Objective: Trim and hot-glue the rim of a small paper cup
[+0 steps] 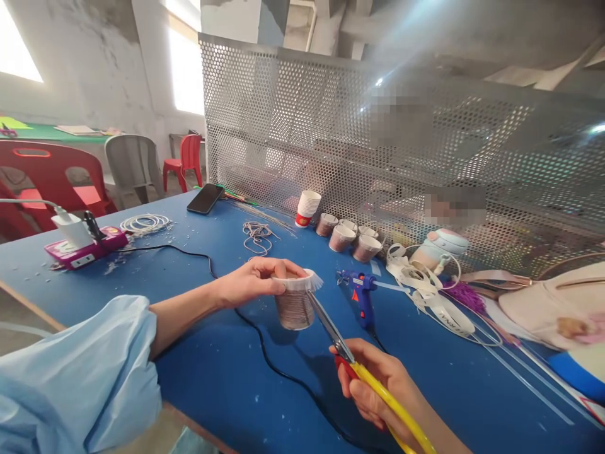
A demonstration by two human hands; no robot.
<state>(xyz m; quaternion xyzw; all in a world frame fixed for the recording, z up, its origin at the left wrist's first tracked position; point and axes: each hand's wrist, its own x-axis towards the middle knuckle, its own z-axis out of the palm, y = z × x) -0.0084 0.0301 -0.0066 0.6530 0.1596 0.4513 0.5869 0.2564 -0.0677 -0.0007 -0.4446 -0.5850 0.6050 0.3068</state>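
Note:
My left hand (255,280) is closed round the rim of a small paper cup (295,306) wrapped in brownish thread, held just above the blue table (189,353). A white lace trim runs round the cup's top. My right hand (378,384) grips scissors (340,343) with yellow and red handles. The blades point up and left, and their tips meet the lace at the cup's rim. A blue glue gun (362,296) lies just right of the cup, with its black cord (265,353) running under my hands.
Several more wrapped cups (347,236) and a stack of plain paper cups (307,208) stand by the perforated metal screen (378,157). White ribbon (425,284), a pink bag (553,309), a phone (205,198) and a pink power strip (85,249) also lie on the table. Plastic chairs (51,176) stand at left.

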